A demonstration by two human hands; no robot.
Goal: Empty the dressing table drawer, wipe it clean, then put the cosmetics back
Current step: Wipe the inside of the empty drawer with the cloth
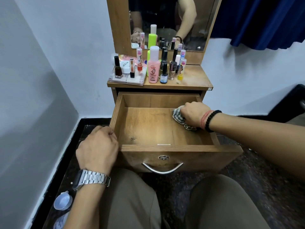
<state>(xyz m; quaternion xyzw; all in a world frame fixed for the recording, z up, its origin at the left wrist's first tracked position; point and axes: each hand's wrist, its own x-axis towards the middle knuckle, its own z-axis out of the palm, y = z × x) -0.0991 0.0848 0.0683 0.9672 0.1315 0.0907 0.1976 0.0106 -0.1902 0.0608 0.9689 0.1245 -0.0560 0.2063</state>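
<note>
A person's right hand (194,115) bunches a striped cloth (179,117) against the floor of the open drawer (148,128), at its right wall, while the left hand (97,149), fingers curled, grips the drawer's left front corner. Unwiped floor appears to stretch leftward from the cloth, so the right hand is nearer the work. The cosmetics (154,66) stand behind the drawer, on the tabletop above it, awaiting return.
</note>
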